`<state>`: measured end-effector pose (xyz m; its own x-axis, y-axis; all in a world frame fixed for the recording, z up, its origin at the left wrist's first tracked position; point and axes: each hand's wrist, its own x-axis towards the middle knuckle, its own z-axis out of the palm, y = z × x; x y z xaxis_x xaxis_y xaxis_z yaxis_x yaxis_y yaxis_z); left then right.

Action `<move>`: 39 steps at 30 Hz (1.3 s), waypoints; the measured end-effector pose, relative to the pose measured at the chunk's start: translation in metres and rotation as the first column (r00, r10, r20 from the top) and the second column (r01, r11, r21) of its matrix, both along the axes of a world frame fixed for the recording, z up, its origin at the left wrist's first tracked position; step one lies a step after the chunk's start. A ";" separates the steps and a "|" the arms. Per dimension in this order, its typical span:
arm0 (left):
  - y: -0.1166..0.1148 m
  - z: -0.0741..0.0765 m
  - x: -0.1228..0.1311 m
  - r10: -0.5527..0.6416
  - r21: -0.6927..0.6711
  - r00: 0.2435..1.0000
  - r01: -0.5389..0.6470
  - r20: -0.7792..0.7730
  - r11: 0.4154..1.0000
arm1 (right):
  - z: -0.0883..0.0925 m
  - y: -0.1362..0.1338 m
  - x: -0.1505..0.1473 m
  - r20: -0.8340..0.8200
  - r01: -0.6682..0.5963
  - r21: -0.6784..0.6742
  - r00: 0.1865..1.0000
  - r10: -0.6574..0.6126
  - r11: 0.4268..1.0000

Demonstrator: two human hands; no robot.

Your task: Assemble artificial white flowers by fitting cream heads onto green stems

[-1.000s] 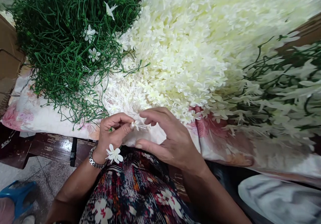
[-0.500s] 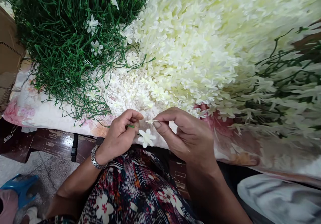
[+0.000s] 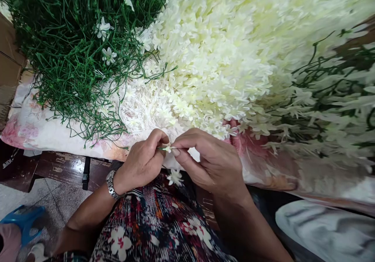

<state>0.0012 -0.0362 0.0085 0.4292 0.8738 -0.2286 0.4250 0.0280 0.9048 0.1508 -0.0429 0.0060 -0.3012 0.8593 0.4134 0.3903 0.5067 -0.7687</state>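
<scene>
My left hand [image 3: 143, 162], with a metal watch [image 3: 110, 185] on the wrist, pinches a thin green stem [image 3: 161, 148]. My right hand [image 3: 209, 160] pinches a small white flower piece [image 3: 169, 149] right against the stem's tip, fingertips of both hands nearly touching. Below the hands hangs a white flower [image 3: 175, 176] on the same sprig, above my patterned lap [image 3: 152, 227]. A heap of cream petals [image 3: 222, 51] and white stamen pieces [image 3: 143, 105] lies just beyond my hands.
A tangle of bare green stems [image 3: 73, 47] fills the upper left on a floral cloth [image 3: 38, 131]. Finished flower sprigs [image 3: 331, 101] pile at the right. A dark wooden edge [image 3: 61, 170] runs below the cloth; a blue sandal [image 3: 22, 221] is on the floor.
My hands have closed together: the right hand brought the small flower piece onto the stem tip. The hanging white flower dropped lower, from beside my left wrist to under my fingers.
</scene>
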 end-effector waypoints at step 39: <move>-0.010 -0.029 0.004 0.424 -0.144 0.830 -0.399 0.362 0.905 | -0.006 -0.001 0.001 0.053 0.054 -0.080 0.997 -0.050 0.995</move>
